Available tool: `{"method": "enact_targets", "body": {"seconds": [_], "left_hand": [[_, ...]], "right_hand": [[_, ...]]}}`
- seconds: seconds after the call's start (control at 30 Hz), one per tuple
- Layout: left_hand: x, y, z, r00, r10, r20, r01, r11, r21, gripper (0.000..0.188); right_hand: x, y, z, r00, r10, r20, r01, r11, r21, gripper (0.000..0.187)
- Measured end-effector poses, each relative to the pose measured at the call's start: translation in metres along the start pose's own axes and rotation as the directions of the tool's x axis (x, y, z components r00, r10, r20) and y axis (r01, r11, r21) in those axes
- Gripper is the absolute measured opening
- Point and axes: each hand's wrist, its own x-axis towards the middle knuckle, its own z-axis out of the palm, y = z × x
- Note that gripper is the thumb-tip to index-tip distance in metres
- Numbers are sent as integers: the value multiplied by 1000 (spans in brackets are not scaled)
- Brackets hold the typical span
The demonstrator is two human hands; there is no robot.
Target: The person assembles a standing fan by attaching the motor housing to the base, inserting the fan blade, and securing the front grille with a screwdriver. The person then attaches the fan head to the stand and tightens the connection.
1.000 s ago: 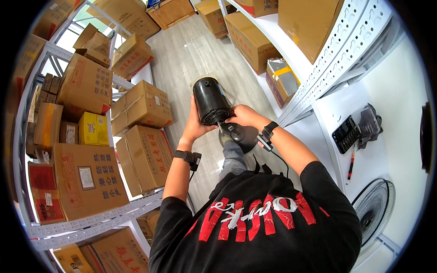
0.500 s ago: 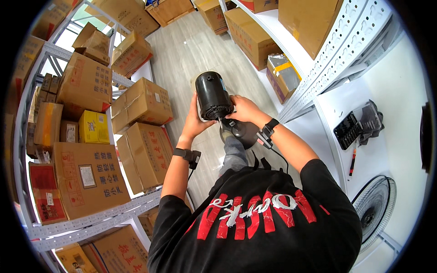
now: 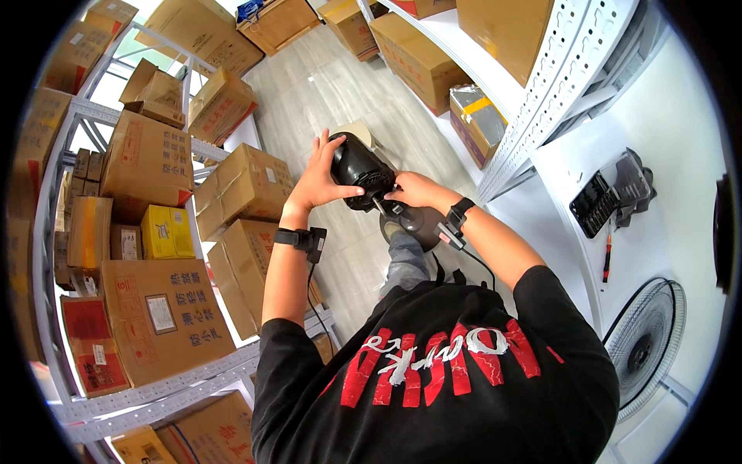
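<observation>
A black fan motor housing (image 3: pixel 360 161) is held out in front of me, its rounded end tilted away to the left. My left hand (image 3: pixel 315 179) wraps its left side, fingertips near the far end and thumb across the near end. On the opposite side, my right hand (image 3: pixel 420 190) has its fingers curled against the near end, the fingertips partly hidden. A short metal shaft (image 3: pixel 378 205) shows at the housing's near end. Below it a dark round fan base (image 3: pixel 423 229) is partly hidden by my leg.
Cardboard boxes (image 3: pixel 166 313) fill the metal shelving on the left; more boxes (image 3: pixel 421 58) line the right shelf. On the white surface at right are a black tool case (image 3: pixel 593 204), a red-and-black screwdriver (image 3: pixel 607 257) and a fan grille (image 3: pixel 645 349). A beige round object (image 3: pixel 357 132) lies beyond the housing.
The motor housing has tilted leftward. My left hand has moved up along its side, with the fingers now near the far end. My right hand stays by the near end.
</observation>
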Motion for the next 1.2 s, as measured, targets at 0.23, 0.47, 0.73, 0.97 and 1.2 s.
{"method": "enact_targets", "body": {"seconds": [0.23, 0.47, 0.73, 0.97, 1.2], "left_hand": [[-1, 7, 0, 991, 125, -40, -128, 989, -81, 93], [-5, 2, 8, 975, 192, -110, -190, 981, 28, 78], [-7, 3, 12, 972, 201, -119, -198, 979, 37, 78], [-11, -1, 12, 975, 194, -108, -192, 981, 32, 78], [-4, 9, 15, 992, 108, -72, -103, 993, 66, 74]], "right_hand": [[-5, -8, 1, 998, 62, 1, -62, 996, -67, 35], [-6, -25, -9, 993, 101, 63, -103, 995, 18, 37], [-3, -4, 2, 998, 41, 52, -47, 991, 127, 35], [-6, -18, 2, 996, 74, 53, -80, 990, 117, 34], [-9, -10, 4, 1000, -23, 19, 23, 1000, 10, 35]]}}
